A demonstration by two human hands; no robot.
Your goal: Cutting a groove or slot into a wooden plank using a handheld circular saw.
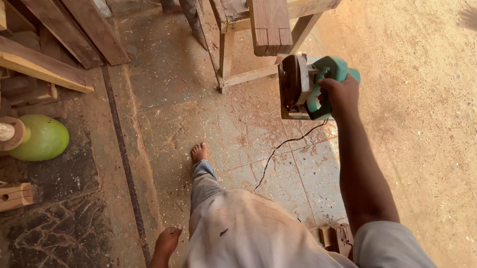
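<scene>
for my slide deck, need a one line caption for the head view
Right hand grips a green circular saw near a wooden bench.

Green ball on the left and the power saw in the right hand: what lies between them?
In the head view, only dusty floor lies between the green ball and the saw held by the right hand.

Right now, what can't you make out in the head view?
- Left hand: only part shows at the bottom edge; fingers cut off, so open or closed is unclear.
- Power saw in the right hand: blade mostly hidden by its guard.
- Cord: its far end disappears behind the trousers.
- Second person by the wooden bench: only legs show, cut by the top edge.
</scene>
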